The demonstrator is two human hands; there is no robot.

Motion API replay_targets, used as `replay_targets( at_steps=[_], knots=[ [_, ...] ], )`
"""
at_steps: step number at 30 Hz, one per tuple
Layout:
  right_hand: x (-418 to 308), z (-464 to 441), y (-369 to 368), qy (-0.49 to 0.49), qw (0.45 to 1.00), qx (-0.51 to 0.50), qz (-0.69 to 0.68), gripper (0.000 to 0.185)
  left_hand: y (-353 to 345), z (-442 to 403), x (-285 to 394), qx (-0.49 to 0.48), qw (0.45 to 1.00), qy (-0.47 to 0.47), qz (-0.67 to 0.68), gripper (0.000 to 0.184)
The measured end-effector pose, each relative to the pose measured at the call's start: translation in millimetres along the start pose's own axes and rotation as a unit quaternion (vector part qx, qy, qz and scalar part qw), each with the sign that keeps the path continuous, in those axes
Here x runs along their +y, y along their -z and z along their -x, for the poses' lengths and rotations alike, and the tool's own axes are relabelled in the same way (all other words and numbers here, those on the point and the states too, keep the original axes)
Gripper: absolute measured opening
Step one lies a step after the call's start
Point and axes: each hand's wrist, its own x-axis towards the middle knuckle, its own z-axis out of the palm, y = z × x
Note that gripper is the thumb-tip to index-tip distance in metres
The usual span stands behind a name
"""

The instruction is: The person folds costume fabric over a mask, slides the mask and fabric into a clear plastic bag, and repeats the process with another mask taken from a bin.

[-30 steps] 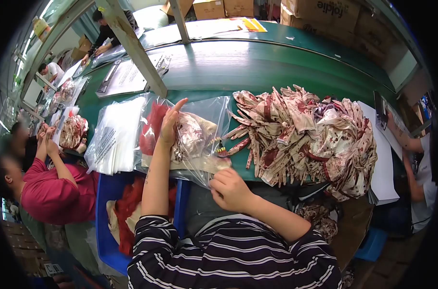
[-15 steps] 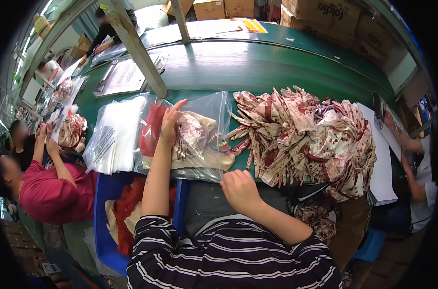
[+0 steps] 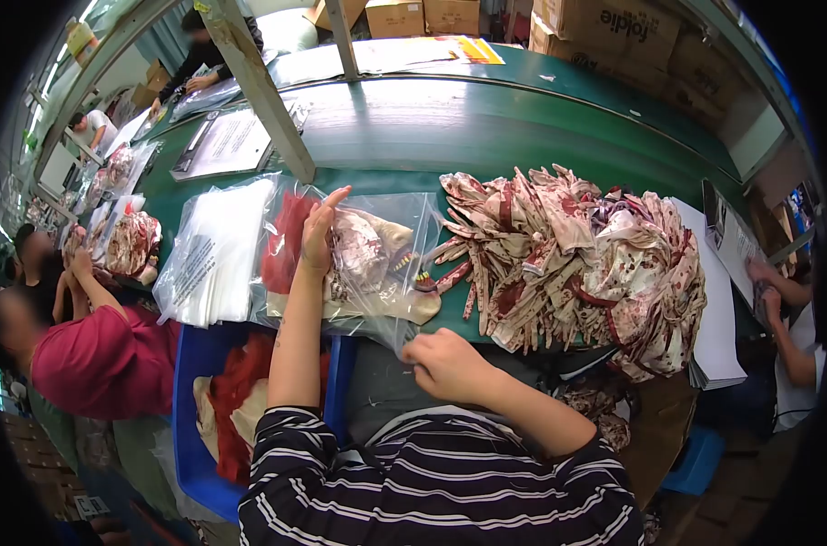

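Note:
A clear plastic bag (image 3: 391, 207) lies on the green table in front of me. Through it show a cream mask (image 3: 415, 309) with teeth, red hair (image 3: 282, 246) and a folded blood-spattered cloth piece (image 3: 357, 247). My left hand (image 3: 319, 232) rests edge-down on the bag, fingers stretched out. At the bag's near right corner, my right hand (image 3: 448, 366) has its fingers closed on the gathered plastic. To the right is a heaped pile of red-stained gloves and cloth (image 3: 559, 264).
A stack of clear bags (image 3: 215, 259) lies left of my work. Below the edge stands a blue bin (image 3: 189, 409) with red-haired masks. White sheets (image 3: 716, 337) lie right of the pile. A metal post (image 3: 266, 105) rises ahead. Co-workers sit on both sides.
My right hand has shifted slightly left and down, drawing the bag's near corner into a narrow gathered strip. My left hand stays almost in place on the bag.

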Motion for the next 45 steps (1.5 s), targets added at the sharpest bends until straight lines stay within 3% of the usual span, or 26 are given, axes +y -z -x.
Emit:
replay_targets(
  at_steps=[2, 4, 5, 7, 9, 12, 18, 20, 22, 27, 33, 37, 42, 43, 45],
  knots=[
    [4, -4, -5, -0.090, 0.993, -0.016, 0.077, 0.030, 2, -3, -1, 0.009, 1.000, 0.001, 0.020, 0.053],
    [-9, -11, 27, -0.145, 0.988, -0.012, -0.049, 0.032, 4, -9, 1, 0.008, 1.000, -0.011, 0.012, 0.052],
    [-3, -18, 33, -0.143, 0.988, -0.015, -0.050, 0.032, 4, -9, 1, 0.006, 1.000, -0.018, 0.006, 0.052],
    [14, -38, 47, -0.013, 0.990, 0.140, 0.010, 0.031, 3, -5, -1, 0.000, 1.000, -0.026, -0.005, 0.051],
    [37, -68, 55, 0.004, 0.990, 0.127, 0.060, 0.032, 3, -2, -6, 0.005, 1.000, -0.020, 0.004, 0.051],
    [81, -117, 50, 0.020, 0.943, -0.010, 0.332, 0.033, 5, -4, -11, 0.018, 0.999, -0.010, 0.027, 0.050],
    [129, -143, 23, 0.121, 0.953, 0.140, 0.238, 0.044, 6, -4, -6, 0.015, 0.999, -0.007, 0.045, 0.051],
    [121, -149, 53, 0.088, 0.960, -0.070, 0.258, 0.051, 6, -4, -9, 0.023, 0.997, -0.010, 0.068, 0.051],
    [112, -152, 73, 0.048, 0.921, -0.276, 0.269, 0.058, 7, -3, -12, 0.029, 0.995, -0.012, 0.092, 0.051],
    [101, -142, 62, 0.107, 0.940, -0.286, 0.155, 0.058, 11, -6, -12, 0.027, 0.997, -0.018, 0.076, 0.050],
    [102, -116, 56, 0.101, 0.925, -0.307, 0.198, 0.042, 9, -7, -9, 0.022, 0.997, -0.017, 0.071, 0.050],
    [66, -102, 85, 0.096, 0.849, -0.429, 0.292, 0.023, 8, -8, -10, 0.023, 0.998, -0.012, 0.058, 0.043],
    [56, -76, 91, -0.015, 0.821, -0.435, 0.371, 0.015, 14, -12, -13, -0.025, 0.995, -0.002, -0.091, 0.046],
    [53, -73, 95, -0.016, 0.821, -0.432, 0.373, 0.015, 8, -13, -2, -0.027, 0.995, -0.005, -0.092, 0.046],
    [45, -69, 106, -0.014, 0.898, -0.268, 0.349, 0.016, -8, -10, 28, -0.063, 0.960, 0.020, -0.271, 0.047]
  ],
)
